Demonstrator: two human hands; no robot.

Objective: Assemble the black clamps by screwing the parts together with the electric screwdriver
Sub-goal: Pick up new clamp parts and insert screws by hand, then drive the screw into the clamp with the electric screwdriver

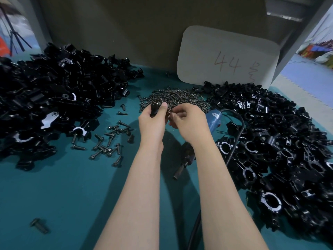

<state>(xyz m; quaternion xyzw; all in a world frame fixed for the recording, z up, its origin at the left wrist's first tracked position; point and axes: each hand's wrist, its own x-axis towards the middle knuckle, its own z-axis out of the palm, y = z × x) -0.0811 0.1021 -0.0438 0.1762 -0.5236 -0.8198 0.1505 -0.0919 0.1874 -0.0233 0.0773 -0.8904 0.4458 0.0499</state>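
While the left hand grips a black clamp part mid-frame, right hand curled beside it, contents unclear, electric screwdriver lying diagonal, bit toward lower left.

A small black clamp piece is gripped in the left hand above the middle of the teal tabletop. The curled fingertips of the right hand are just beside it. Behind it lies a pile of small dark screws. Larger flanged bolts are scattered to the left. Loose black clamp parts are heaped on the left, and ring-shaped black clamps on the right. The electric screwdriver, blue-bodied with a black nose, lies flat under the right forearm.
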